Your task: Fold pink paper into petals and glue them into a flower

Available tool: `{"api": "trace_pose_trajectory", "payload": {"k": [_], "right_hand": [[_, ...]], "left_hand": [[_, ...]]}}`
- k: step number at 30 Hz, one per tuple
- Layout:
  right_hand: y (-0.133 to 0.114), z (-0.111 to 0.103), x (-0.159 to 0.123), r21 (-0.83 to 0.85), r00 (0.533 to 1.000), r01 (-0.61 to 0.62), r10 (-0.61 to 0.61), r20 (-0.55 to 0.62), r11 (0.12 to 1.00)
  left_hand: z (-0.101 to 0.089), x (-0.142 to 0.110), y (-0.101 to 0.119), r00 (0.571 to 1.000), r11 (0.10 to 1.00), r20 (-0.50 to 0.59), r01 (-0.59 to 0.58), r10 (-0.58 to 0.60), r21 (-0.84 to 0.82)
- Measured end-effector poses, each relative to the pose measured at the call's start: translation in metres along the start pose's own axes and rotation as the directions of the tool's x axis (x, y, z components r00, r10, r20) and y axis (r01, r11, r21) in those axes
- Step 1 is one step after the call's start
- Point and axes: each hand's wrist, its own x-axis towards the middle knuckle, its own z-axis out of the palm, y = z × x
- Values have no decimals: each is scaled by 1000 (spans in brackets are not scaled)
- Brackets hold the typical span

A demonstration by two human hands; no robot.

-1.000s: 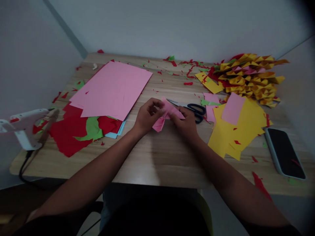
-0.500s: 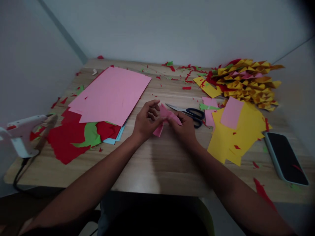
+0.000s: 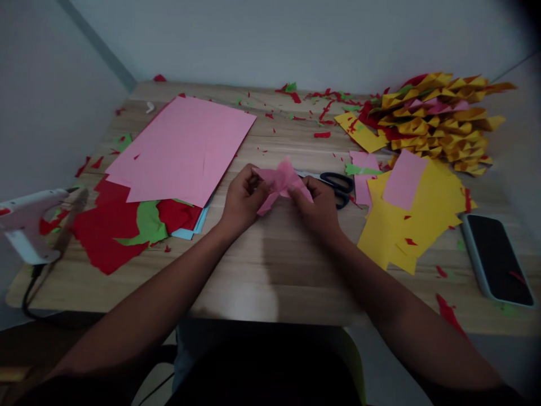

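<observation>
A folded pink paper piece, spread like petals, is between my hands above the table. My left hand pinches its left side with thumb and fingers. The right side is gripped by my right hand, thumb on top. Just behind that hand lie scissors with dark handles, partly covered by it. Left of my hands rests a stack of large pink sheets. Yellow paper sheets lie to the right, with a small pink rectangle on them.
A white glue gun stands at the left edge, its cord hanging off. Red paper lies near it. A bundle of yellow folded paper sits at the back right, a phone at the right. Scraps litter the wooden table.
The pink paper has been spread wider between my hands. My left fingers, looser before, now pinch its left side. The view has tilted slightly, shifting the table upward.
</observation>
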Motion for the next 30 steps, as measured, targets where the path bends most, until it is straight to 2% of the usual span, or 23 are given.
{"api": "trace_pose_trajectory", "payload": {"k": [5,9,13,15,17,18,20,22,23,27,30], "right_hand": [[0,0,-1,86,997,-71,69,25,994],[4,0,1,212,990,-141,138,25,967],[5,-1,3,278,974,-201,222,-45,939],[1,-1,0,259,973,-128,173,-156,957],[-6,0,-7,165,965,5,38,-259,986],[-10,2,-12,99,965,61,-33,-262,993],[-15,5,-21,-41,983,108,-112,-147,993],[-17,10,-26,-184,995,94,-96,-4,978],[-17,13,-26,-242,997,74,-68,33,967],[-11,15,-20,-285,999,-32,40,24,958],[-8,11,-13,-264,997,-37,54,55,964]], "left_hand": [[-1,2,1,996,991,-59,56,-63,-124],[-2,3,0,990,970,-40,126,-137,-209],[-2,4,-2,993,976,-28,108,-115,-189],[-1,5,-2,994,988,-57,89,-97,-130],[-1,5,-2,991,993,-104,80,-89,-81],[-1,5,-2,989,994,-123,79,-87,-70],[-1,4,-2,986,994,-141,79,-88,-69],[0,3,0,987,994,-130,82,-91,-70],[1,2,1,989,995,-122,76,-83,-63],[2,-2,7,996,999,-71,43,-44,-22],[3,-4,8,998,998,-36,59,-60,-32]]}}
